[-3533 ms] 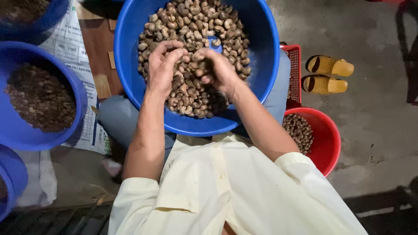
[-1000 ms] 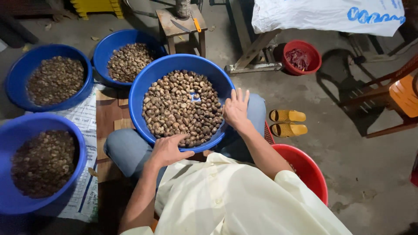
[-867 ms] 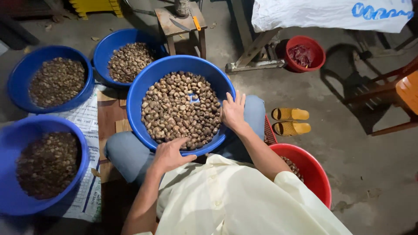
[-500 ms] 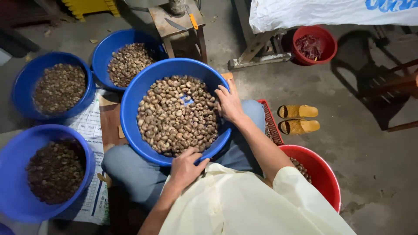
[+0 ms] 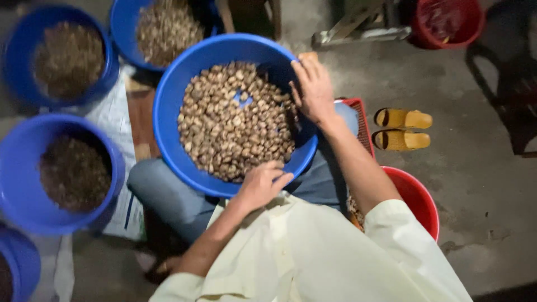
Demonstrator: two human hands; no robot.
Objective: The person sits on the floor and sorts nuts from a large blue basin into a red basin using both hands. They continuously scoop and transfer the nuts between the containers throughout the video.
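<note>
The person is holding the big blue bowl [image 5: 168, 112] of brown nuts [image 5: 235, 120] on their lap, the left hand [image 5: 262, 184] gripping its near rim and the right hand [image 5: 313, 89] gripping its far right rim, fingers curled tight.

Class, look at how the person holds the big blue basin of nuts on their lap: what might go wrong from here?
1. The blue basin looks tilted on the lap, gripped only at the rim by the left hand and right hand; it may tip.
2. The nuts could spill onto the concrete floor.
</note>
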